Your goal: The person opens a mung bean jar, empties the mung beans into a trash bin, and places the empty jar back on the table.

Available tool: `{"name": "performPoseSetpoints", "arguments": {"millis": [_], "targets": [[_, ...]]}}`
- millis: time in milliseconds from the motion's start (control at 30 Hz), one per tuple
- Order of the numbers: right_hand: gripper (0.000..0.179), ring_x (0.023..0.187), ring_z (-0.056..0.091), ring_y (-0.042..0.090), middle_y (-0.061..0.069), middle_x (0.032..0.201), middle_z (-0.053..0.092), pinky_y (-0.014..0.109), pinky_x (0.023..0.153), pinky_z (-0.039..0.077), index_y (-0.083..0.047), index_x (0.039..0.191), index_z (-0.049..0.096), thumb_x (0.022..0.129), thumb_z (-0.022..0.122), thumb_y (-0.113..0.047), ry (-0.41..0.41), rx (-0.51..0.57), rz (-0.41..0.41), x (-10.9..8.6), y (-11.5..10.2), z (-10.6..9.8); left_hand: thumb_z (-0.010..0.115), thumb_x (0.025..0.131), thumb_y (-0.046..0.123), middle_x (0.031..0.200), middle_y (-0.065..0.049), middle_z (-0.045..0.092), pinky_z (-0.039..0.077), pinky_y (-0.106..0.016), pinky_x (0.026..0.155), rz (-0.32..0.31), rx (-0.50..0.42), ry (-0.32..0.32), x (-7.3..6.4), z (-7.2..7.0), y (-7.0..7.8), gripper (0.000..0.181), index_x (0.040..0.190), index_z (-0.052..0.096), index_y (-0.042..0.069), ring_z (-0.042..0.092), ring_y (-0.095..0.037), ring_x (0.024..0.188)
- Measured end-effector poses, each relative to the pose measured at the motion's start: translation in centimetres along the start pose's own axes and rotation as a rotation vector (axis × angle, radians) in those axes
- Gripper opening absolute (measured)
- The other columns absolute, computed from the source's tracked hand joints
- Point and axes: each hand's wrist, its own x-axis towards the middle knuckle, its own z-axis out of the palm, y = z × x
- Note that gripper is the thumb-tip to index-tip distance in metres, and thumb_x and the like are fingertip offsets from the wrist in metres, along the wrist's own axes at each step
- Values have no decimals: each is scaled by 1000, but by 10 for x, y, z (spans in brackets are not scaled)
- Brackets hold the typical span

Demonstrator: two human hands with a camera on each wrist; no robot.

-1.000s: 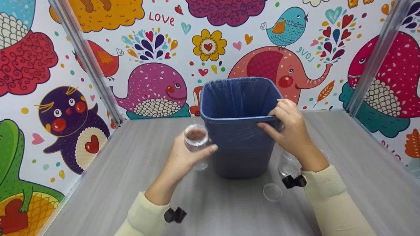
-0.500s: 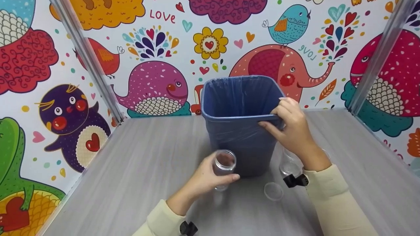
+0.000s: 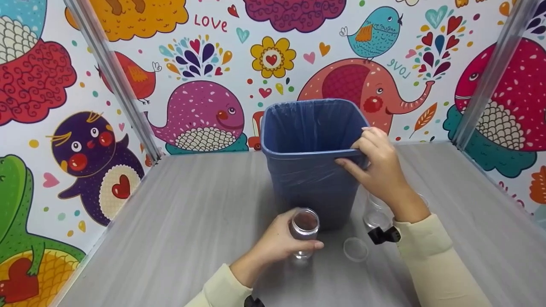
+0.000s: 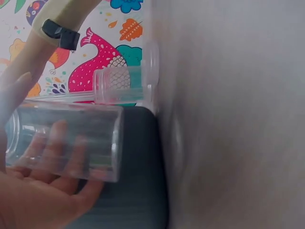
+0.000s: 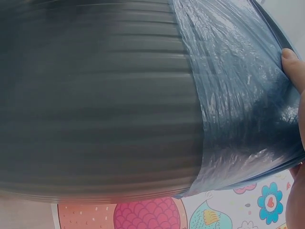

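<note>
My left hand [image 3: 283, 238] holds a clear plastic jar [image 3: 305, 233] upright, its lidless mouth facing up. In the left wrist view the fingers curl round that jar [image 4: 71, 136], and its base is apart from the table. My right hand [image 3: 377, 164] grips the front right corner of a blue bin [image 3: 313, 192], the thumb on the outer side and the fingers over the rim. A thin see-through bag [image 5: 233, 90] lines the bin and folds down over its outside. Close to the held jar, a round clear lid [image 3: 355, 249] lies on the table.
A second clear jar [image 3: 377, 218] stands right of the bin, partly hidden by the right wrist. The grey table [image 3: 183, 204] meets walls with cartoon animals [image 3: 204, 115] at the back and sides. Metal posts [image 3: 115, 85] stand at the corners.
My left hand has carried the jar from the bin's left side rightward and nearer to me, lower, in front of the bin. The right hand keeps its grip on the rim.
</note>
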Motion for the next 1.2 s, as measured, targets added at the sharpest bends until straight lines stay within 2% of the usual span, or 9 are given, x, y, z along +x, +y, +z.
{"name": "performPoseSetpoints", "arguments": {"millis": [233, 333, 467, 600, 700, 1033, 1200], "targets": [[32, 100, 56, 36, 11, 82, 57, 48, 100, 42, -2, 87, 62, 80, 92, -9, -9, -7, 3, -1, 0, -1, 96, 76, 11, 109, 4, 73, 51, -27, 99, 1, -71, -15, 1, 13, -8, 52, 121, 70, 7, 67, -10, 104], [32, 103, 57, 38, 12, 83, 58, 49, 103, 42, -1, 88, 62, 84, 91, -16, -15, -14, 8, -1, 0, -1, 96, 76, 8, 108, 5, 72, 50, -26, 99, -9, -99, -18, 0, 17, -10, 52, 120, 70, 7, 66, -10, 103], [42, 104, 57, 39, 12, 83, 59, 50, 106, 41, -1, 88, 62, 94, 81, -38, -5, -14, 4, -1, 0, -1, 94, 76, 6, 108, 5, 71, 50, -26, 99, -42, -126, -36, 0, 20, -14, 52, 121, 68, 8, 66, -10, 103], [35, 97, 56, 36, 10, 79, 57, 48, 103, 40, -2, 84, 62, 87, 90, -23, 36, 20, -15, 1, -1, 0, 93, 77, 6, 111, 4, 70, 49, -28, 100, -94, -141, -55, -1, 20, -15, 55, 124, 66, 9, 65, -12, 105], [35, 93, 55, 34, 9, 77, 55, 48, 100, 40, -3, 82, 62, 72, 95, -3, 62, 40, -25, 1, -1, 2, 93, 76, 5, 113, 4, 70, 49, -30, 100, -109, -142, -60, -1, 20, -15, 57, 125, 66, 11, 64, -13, 106], [35, 95, 56, 35, 10, 78, 57, 47, 101, 40, -3, 83, 63, 71, 95, -2, 58, 33, -17, 1, -1, 1, 96, 70, -1, 111, 5, 71, 48, -27, 101, -81, -137, -51, -1, 20, -16, 61, 123, 67, 10, 65, -12, 106], [34, 96, 56, 35, 10, 79, 57, 48, 100, 40, -3, 84, 63, 72, 95, -3, 55, 29, -13, 1, -2, 2, 98, 68, 2, 113, 4, 71, 47, -28, 103, -87, -97, -57, 0, 15, -14, 66, 125, 67, 12, 64, -13, 108]]}}
